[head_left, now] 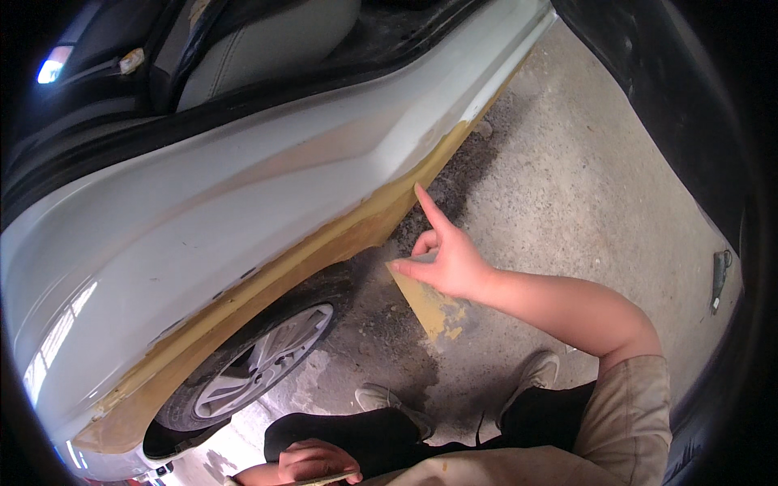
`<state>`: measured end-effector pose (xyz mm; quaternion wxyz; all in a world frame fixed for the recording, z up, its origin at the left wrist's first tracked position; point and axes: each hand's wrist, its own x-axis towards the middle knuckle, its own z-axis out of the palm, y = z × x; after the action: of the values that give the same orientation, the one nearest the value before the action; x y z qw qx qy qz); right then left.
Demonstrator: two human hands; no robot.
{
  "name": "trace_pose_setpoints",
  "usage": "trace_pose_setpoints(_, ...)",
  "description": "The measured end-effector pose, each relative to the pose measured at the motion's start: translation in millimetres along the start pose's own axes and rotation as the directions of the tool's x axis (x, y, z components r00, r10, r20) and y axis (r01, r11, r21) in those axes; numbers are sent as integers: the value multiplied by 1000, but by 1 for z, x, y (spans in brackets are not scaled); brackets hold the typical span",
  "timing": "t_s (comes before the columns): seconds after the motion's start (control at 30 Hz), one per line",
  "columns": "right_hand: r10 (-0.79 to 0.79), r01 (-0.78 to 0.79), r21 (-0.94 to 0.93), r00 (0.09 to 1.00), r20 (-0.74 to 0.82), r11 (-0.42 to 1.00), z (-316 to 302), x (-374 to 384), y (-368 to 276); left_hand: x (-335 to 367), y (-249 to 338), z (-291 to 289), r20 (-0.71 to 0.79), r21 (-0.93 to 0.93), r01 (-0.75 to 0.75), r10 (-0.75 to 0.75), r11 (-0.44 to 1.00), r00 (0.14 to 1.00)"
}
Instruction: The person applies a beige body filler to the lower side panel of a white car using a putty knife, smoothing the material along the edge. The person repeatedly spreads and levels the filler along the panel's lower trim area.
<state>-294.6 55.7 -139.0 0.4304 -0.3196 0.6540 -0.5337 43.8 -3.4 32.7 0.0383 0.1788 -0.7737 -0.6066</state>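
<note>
A silver-grey car body panel (324,174) runs across the left, with a yellow band of body filler (316,247) along its lower edge and wheel arch. My right hand (450,263) reaches in from the right. Its index finger points out, its tip at the filler's lower edge. The thumb and curled fingers pinch a thin flat piece (425,306), yellow with grey patches; its exact kind is unclear. At the bottom edge, my left hand (312,463) is curled around a flat, thin-edged thing (332,479), mostly cut off by the frame.
Below the arch is a wheel (263,360) with silver spokes. The car's door opening shows a grey seat (267,49). My shoes (539,373) stand on the stained concrete floor (583,178). A dark panel (664,89) rises at right; a small dark tool (720,279) lies near it.
</note>
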Motion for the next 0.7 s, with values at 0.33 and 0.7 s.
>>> trace_pose_setpoints(0.33, 31, -47, 90, 985, 169, 995, -2, -4, -14, 8, -1, 3, 2, 27, -21, 21, 999, 1000)
trace_pose_setpoints(0.7, 73, -90, 105, 985, 159, 990, -3, -8, -17, 6, -6, 6, -45, 65, -91, 94, 994, 995)
